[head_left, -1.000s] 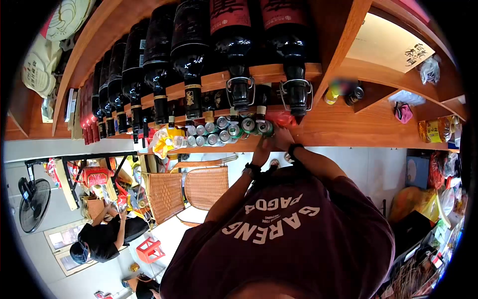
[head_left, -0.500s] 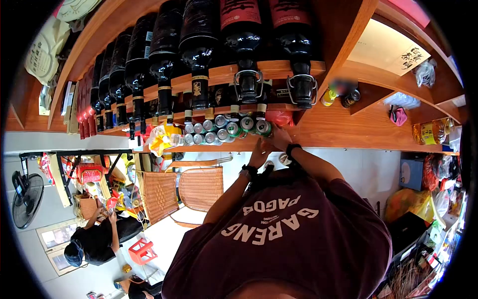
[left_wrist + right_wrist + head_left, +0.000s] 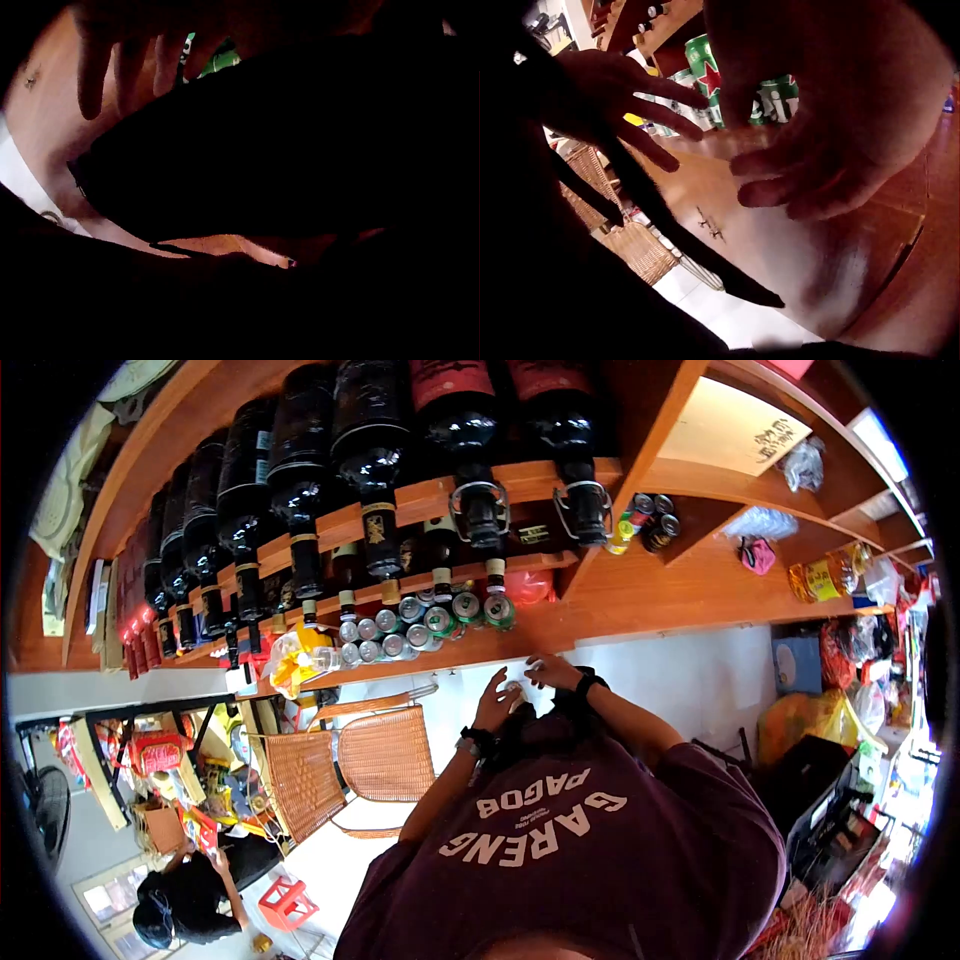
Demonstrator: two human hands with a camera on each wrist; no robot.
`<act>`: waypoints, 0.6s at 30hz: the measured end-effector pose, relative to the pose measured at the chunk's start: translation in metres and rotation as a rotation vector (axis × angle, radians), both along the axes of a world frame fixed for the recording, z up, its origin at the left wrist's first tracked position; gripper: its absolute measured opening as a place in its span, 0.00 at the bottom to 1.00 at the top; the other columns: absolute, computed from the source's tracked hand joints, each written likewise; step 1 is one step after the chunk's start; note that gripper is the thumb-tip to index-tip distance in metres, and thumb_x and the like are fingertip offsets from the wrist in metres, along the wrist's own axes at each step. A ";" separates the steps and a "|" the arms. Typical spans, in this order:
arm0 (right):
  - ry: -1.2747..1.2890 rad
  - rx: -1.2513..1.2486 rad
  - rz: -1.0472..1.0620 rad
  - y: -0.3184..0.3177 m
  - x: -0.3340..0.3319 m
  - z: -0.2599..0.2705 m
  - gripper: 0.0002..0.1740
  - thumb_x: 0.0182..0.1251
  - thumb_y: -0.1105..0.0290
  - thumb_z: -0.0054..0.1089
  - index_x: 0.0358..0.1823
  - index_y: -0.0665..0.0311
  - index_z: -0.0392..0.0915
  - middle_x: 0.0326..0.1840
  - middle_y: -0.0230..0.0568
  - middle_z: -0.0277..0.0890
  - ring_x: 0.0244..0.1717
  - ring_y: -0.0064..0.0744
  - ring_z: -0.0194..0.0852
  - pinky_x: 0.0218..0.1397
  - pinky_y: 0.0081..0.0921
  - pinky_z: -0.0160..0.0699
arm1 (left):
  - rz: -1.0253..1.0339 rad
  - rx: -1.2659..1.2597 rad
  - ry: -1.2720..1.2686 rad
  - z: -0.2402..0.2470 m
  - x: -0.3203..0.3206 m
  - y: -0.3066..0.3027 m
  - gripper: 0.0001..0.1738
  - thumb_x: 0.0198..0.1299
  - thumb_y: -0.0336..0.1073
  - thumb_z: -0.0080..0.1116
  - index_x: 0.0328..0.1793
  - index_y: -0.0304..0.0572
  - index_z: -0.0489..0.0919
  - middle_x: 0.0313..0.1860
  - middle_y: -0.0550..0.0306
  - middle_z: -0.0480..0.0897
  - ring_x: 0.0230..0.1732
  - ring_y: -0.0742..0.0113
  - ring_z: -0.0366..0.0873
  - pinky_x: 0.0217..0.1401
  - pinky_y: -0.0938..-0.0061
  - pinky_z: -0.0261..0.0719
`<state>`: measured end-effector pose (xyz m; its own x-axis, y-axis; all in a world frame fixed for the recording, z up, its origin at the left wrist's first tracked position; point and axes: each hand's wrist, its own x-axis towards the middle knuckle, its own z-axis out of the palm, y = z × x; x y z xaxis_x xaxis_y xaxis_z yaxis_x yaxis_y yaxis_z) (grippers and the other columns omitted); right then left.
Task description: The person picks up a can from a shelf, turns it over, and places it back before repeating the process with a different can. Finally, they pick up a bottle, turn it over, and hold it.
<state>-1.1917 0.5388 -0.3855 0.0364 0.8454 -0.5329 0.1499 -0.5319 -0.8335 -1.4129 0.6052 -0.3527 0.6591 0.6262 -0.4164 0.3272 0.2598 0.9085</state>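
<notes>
Head view, left to right.

- A row of dark bottles (image 3: pixel 370 480) is racked on the upper wooden shelf (image 3: pixel 640 600), necks pointing toward the camera.
- A yellow packet (image 3: pixel 290 660) is seen at the left end of the lower ledge.
- Beside it, green cans (image 3: pixel 430 625) are lined up in two rows. The end can (image 3: pixel 499 610) is nearest the hands.
- Two wicker chairs (image 3: pixel 385 755) are seen below the ledge.
- The left hand (image 3: pixel 497 698) is held just off the ledge's front edge, clear of the cans. Its fingers are spread and straight, and nothing is held.
- The right hand (image 3: pixel 553 671) is placed just beside it at the edge. Its fingers are loosely extended, and nothing is gripped.
- Whether either hand touches the wood cannot be told.
- A dark band (image 3: pixel 590 682) is worn on the right wrist.
- Further right, small tins (image 3: pixel 650 525) are stacked in a cubby, and an oil bottle (image 3: pixel 825 578) is lying on a shelf.

Left wrist view: mostly dark. Fingers (image 3: pixel 94 75) are made out at the top, with a sliver of green can (image 3: pixel 217 56) behind.

Right wrist view: the left hand (image 3: pixel 622 97) is shown splayed at left and the right hand (image 3: pixel 832 150) relaxed at right. Both are over the wooden ledge, with green cans (image 3: pixel 705 67) standing behind them.
</notes>
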 end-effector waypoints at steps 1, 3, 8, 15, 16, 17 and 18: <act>0.048 -0.026 0.055 -0.010 -0.004 0.005 0.24 0.73 0.59 0.64 0.59 0.71 0.72 0.33 0.44 0.83 0.30 0.32 0.85 0.36 0.29 0.87 | -0.039 -0.069 0.033 0.003 -0.001 -0.007 0.39 0.67 0.36 0.67 0.81 0.43 0.63 0.73 0.43 0.72 0.69 0.57 0.75 0.67 0.64 0.79; 0.150 -0.057 0.099 -0.024 -0.004 0.010 0.20 0.74 0.59 0.63 0.54 0.70 0.76 0.30 0.45 0.84 0.27 0.34 0.86 0.31 0.29 0.87 | -0.162 -0.045 0.038 -0.008 -0.005 -0.018 0.36 0.68 0.38 0.65 0.79 0.43 0.66 0.74 0.45 0.72 0.70 0.56 0.75 0.68 0.65 0.78; 0.109 -0.115 -0.143 -0.060 -0.002 0.032 0.22 0.75 0.57 0.61 0.55 0.71 0.80 0.28 0.48 0.85 0.28 0.35 0.87 0.33 0.30 0.87 | -0.256 0.024 -0.021 -0.017 -0.006 -0.027 0.33 0.68 0.39 0.64 0.77 0.43 0.69 0.77 0.42 0.69 0.71 0.52 0.75 0.70 0.63 0.79; 0.110 -0.028 -0.273 -0.103 0.025 0.029 0.20 0.75 0.56 0.61 0.52 0.70 0.81 0.27 0.42 0.85 0.27 0.30 0.86 0.33 0.26 0.85 | -0.338 0.176 0.052 0.027 0.043 -0.026 0.27 0.69 0.40 0.63 0.73 0.50 0.76 0.64 0.46 0.81 0.58 0.58 0.84 0.62 0.68 0.82; 0.115 0.007 -0.275 -0.111 0.032 0.031 0.20 0.76 0.58 0.61 0.52 0.70 0.81 0.28 0.41 0.85 0.28 0.29 0.85 0.34 0.27 0.85 | -0.345 0.181 0.040 0.027 0.055 -0.028 0.27 0.69 0.40 0.63 0.73 0.49 0.76 0.64 0.48 0.81 0.57 0.60 0.85 0.61 0.69 0.82; 0.120 0.043 -0.286 -0.120 0.042 0.033 0.19 0.76 0.58 0.61 0.53 0.69 0.81 0.29 0.41 0.84 0.28 0.28 0.85 0.35 0.27 0.85 | -0.317 0.162 0.043 0.028 0.068 -0.032 0.28 0.68 0.39 0.64 0.74 0.49 0.75 0.68 0.50 0.80 0.57 0.62 0.85 0.60 0.70 0.82; 0.125 0.079 -0.299 -0.130 0.051 0.043 0.19 0.76 0.59 0.61 0.53 0.69 0.81 0.30 0.41 0.84 0.29 0.27 0.85 0.36 0.27 0.85 | -0.293 0.180 0.005 0.027 0.082 -0.037 0.32 0.68 0.39 0.64 0.78 0.49 0.70 0.69 0.49 0.78 0.56 0.61 0.85 0.60 0.69 0.83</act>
<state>-1.1407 0.4085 -0.3424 0.2275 0.8461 -0.4820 -0.1096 -0.4696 -0.8760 -1.3304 0.5679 -0.3258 0.8203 0.4742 -0.3199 0.3685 -0.0103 0.9296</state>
